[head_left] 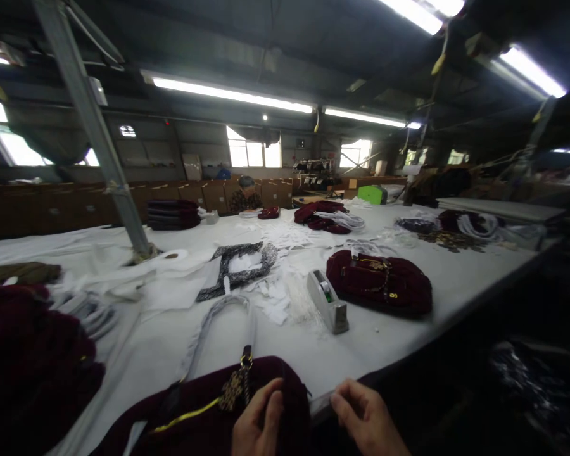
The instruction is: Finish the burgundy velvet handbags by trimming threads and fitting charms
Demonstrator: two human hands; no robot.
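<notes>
A dark maroon handbag [209, 405] lies at the near edge of the table, with a yellow zip, a gold charm [232, 391] and a handle [237, 304] wrapped in white. My left hand [259, 418] is over the bag's front, right of the charm, thumb and forefinger pinched together. Whatever is between them is too small to make out. By the table's edge, just right of the bag, my right hand [368, 418] is also closed in a pinch, and its contents cannot be seen. Beyond the hands stands a grey tape dispenser [330, 307].
Another maroon bag [380, 282] lies right of the dispenser. Maroon fabric [28, 354] is piled at left, near a metal post [99, 139]. Black-and-white wrapping [237, 269] and white scraps cover mid-table. A person [246, 195] is at the far side.
</notes>
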